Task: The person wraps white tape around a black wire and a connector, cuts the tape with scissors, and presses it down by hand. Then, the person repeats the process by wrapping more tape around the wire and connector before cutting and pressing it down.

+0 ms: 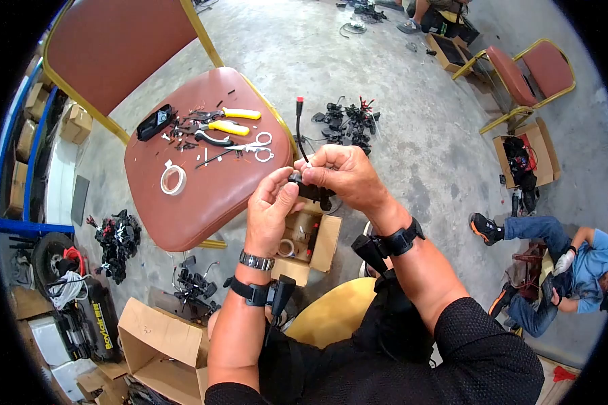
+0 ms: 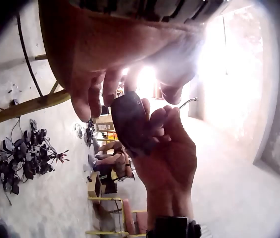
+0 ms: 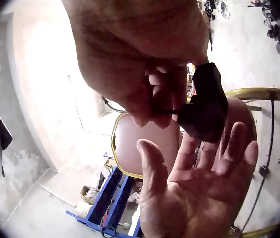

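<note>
Both hands meet in front of the chair seat, around a black plastic part (image 1: pixel 309 188) with a short black cable (image 1: pixel 298 125) that ends in a red tip. My right hand (image 1: pixel 348 177) pinches the cable between thumb and fingers, close to the part. A bit of white shows at its fingertips. The left hand (image 1: pixel 269 206) faces it with the palm up. In the right wrist view, the left fingers (image 3: pixel 234 144) are spread and fairly straight, with the dark part (image 3: pixel 204 111) right at their tips. The left wrist view shows the part's smooth dark side (image 2: pixel 129 116).
The red-brown chair seat (image 1: pixel 203 216) bears yellow-handled pliers (image 1: pixel 230 127), scissors (image 1: pixel 258 146), a tape roll (image 1: pixel 173 180) and scraps. Piles of black cabled parts (image 1: pixel 348 123) lie on the floor. Below my hands is an open carton (image 1: pixel 326 243). Another person (image 1: pixel 581 263) sits at right.
</note>
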Action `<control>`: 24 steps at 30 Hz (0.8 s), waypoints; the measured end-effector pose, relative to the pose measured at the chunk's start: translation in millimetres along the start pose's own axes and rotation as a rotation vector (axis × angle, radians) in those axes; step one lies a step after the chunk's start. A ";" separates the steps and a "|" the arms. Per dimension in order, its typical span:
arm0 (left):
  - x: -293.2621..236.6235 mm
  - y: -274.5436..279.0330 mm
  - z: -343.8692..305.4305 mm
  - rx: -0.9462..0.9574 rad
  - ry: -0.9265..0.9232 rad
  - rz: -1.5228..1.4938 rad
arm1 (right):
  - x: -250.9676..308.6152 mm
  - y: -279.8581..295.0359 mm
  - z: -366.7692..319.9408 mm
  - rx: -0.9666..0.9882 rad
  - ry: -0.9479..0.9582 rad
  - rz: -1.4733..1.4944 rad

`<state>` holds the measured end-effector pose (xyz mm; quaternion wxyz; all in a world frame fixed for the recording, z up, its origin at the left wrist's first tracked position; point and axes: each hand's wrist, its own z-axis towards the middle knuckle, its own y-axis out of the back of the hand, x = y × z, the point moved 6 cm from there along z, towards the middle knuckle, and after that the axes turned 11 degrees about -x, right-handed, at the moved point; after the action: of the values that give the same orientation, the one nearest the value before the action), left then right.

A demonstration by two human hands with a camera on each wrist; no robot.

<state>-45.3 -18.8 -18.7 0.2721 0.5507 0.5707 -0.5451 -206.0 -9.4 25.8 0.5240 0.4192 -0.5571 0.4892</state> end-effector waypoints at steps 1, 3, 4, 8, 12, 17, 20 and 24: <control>2.1 0.0 0.9 0.020 -0.002 -0.021 | -0.6 -1.9 -0.8 0.009 -0.017 0.035; 5.2 -2.7 3.6 0.062 -0.008 -0.063 | -1.5 -4.8 -2.0 0.025 -0.049 0.107; 5.7 -4.1 2.5 0.055 0.028 -0.095 | -2.1 -6.0 -1.6 0.041 -0.042 0.092; 6.4 -11.7 -4.2 0.067 0.103 -0.169 | -5.1 -12.9 0.1 0.092 -0.058 0.084; 5.7 -13.1 -8.4 0.035 0.115 -0.143 | -11.5 -14.8 0.6 0.093 -0.121 0.095; 4.0 -7.7 -8.9 -0.061 0.034 -0.028 | -16.5 -23.1 -0.8 0.117 -0.186 0.201; 1.4 -2.5 -8.4 -0.073 -0.008 0.021 | -20.3 -25.9 -1.6 0.133 -0.289 0.351; 0.7 2.4 -10.2 -0.081 0.040 0.074 | -10.8 -18.5 0.1 0.092 -0.300 0.359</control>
<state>-40.3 -9.6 -17.5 0.3028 0.5708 0.5769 -0.4998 -186.8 -13.2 17.0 0.3205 0.4048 -0.6713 0.5318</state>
